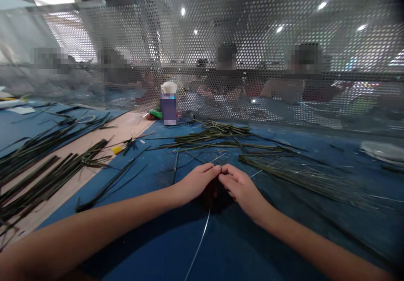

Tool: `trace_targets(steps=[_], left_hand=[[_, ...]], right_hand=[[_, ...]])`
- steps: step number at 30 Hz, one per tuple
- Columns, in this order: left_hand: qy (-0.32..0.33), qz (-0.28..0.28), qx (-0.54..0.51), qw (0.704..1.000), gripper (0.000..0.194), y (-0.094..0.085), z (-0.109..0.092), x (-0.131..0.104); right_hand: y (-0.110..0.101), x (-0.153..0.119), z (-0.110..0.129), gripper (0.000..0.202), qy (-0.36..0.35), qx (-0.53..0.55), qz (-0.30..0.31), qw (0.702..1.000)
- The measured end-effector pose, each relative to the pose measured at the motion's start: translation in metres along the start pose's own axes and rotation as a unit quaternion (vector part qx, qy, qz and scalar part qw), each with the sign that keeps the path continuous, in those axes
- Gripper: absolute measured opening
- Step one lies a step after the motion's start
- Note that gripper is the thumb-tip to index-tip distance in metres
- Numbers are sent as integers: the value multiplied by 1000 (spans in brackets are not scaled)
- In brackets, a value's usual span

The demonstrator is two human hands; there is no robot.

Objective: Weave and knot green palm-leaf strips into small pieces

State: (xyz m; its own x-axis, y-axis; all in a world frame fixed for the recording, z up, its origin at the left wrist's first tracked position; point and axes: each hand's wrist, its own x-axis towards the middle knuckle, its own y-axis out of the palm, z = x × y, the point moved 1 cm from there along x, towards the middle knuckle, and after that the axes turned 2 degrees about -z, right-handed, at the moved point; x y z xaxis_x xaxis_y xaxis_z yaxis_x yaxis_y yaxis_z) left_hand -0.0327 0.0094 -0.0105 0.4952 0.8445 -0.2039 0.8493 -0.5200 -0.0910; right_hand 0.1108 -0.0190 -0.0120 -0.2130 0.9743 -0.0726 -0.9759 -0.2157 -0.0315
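My left hand and my right hand meet fingertip to fingertip above the blue tabletop. Both are closed in a pinch. A thin, shiny clear strand runs from beneath my hands down toward the near edge of the view; a short pale length also shows just beyond them. Whatever lies between the fingertips is too small and dark to make out. Past my hands lies a loose pile of dark green strips. To the right, a bundle of fine clear strands is spread beside longer green strips.
More dark strips cover the left side, partly on a pink surface. A yellow piece lies there. A purple container with a white top stands by the perforated metal screen. People sit behind the screen.
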Motion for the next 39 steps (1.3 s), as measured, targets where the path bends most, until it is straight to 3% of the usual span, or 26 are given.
trace_targets(steps=[6,10,17,28,39], left_hand=[[5,-14,-37,999,35,0,3,1],[-8,-14,-65,998,30,-1,-2,-1],[-17,-5,-84,996,20,-2,-3,1],[2,-44,-30,999,16,-8,-3,5],[-1,30,26,999,29,-10,-8,7]], right_hand=[[-6,4,6,22,73,-9,12,997],[-4,5,8,24,84,-8,21,996],[-3,0,11,20,70,-29,12,997],[-3,-2,8,14,-8,-107,17,994],[-11,5,5,14,23,-68,-11,997]])
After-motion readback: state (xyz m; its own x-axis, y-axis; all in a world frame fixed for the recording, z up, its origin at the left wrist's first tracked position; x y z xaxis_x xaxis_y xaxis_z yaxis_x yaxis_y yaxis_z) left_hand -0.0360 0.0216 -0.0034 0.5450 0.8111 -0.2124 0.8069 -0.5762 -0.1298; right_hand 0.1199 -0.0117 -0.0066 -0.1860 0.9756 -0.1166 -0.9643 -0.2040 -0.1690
